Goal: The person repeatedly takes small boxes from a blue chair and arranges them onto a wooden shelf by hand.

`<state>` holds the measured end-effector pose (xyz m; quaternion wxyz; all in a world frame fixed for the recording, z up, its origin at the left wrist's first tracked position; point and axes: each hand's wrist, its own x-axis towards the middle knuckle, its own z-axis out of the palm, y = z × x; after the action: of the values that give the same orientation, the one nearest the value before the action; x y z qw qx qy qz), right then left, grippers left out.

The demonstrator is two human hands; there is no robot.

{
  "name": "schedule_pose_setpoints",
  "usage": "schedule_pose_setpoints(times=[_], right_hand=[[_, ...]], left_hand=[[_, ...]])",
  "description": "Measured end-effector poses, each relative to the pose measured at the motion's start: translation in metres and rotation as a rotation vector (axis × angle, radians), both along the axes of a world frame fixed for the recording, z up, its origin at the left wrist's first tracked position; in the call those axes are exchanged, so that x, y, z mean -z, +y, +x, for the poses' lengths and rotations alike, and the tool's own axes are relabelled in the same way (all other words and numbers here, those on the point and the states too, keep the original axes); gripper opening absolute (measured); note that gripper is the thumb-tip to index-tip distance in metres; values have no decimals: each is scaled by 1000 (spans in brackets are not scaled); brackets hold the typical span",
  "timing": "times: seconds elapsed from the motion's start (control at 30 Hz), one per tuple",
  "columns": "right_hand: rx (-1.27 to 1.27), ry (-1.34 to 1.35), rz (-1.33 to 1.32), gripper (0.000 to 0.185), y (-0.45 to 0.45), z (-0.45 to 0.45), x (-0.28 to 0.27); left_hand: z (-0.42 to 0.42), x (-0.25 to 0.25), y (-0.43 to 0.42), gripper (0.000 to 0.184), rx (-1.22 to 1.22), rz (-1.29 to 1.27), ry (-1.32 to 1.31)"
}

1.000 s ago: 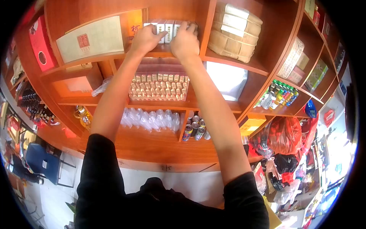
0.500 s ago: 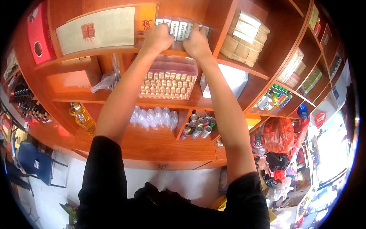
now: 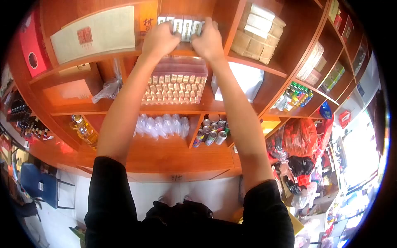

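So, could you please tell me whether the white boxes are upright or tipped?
Upright: the visible white boxes stand side by side, their tall narrow fronts facing out.

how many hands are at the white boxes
2: the left hand at the left part of the white boxes, the right hand toward their right end.

White boxes (image 3: pixel 187 31), orange-brown shelves (image 3: pixel 178 159), black sleeves (image 3: pixel 111 194)

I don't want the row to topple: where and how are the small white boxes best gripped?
Probably the two outer ends of the row of white boxes, coming from the front: they stand upright side by side, so gentle inward pressure should keep them together.
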<state>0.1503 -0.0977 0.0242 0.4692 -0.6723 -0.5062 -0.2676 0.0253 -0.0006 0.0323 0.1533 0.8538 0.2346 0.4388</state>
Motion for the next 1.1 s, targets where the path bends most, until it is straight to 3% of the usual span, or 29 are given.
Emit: schedule_pose_setpoints(times=[0.23,0.3,0.37,0.43,0.5,0.53,0.57,0.67,0.7,0.8,0.87,0.97,1.0,1.03,1.1], right_hand=[[5,112,-109,47,-7,-9,-6],[-73,123,-128,47,-11,-6,-5],[-162,126,-151,47,-8,1,-1],[-188,-146,-150,43,5,14,10],[-250,-123,-385,40,15,20,4],[-218,-245,-283,41,24,29,12],[-232,-179,-328,41,17,22,9],[-323,-299,-261,49,17,27,1],[-99,-396,-216,51,37,51,10],[26,-404,-208,59,23,34,7],[-56,-405,-236,55,28,58,9],[24,-457,-424,46,32,83,9],[34,-390,-434,44,27,72,7],[17,-440,-365,40,34,95,9],[-47,-296,-314,37,26,103,4]], left_hand=[[19,8,25,32,-60,77,-84],[21,1,31,35,-146,23,177],[23,0,36,37,-220,94,215],[35,13,61,44,-275,193,173],[27,0,30,33,-313,-8,247],[30,11,41,24,-332,15,191],[25,8,27,22,-363,-84,230],[1,26,1,21,-285,196,-36],[-15,38,0,15,-144,391,-116],[-57,72,3,10,-25,451,-350],[-90,82,-3,11,119,337,-460],[-172,135,-23,10,198,333,-405],[-203,173,-37,14,42,203,-264],[-252,204,-56,14,120,-11,-132],[-329,348,-70,20,33,-33,-126]])
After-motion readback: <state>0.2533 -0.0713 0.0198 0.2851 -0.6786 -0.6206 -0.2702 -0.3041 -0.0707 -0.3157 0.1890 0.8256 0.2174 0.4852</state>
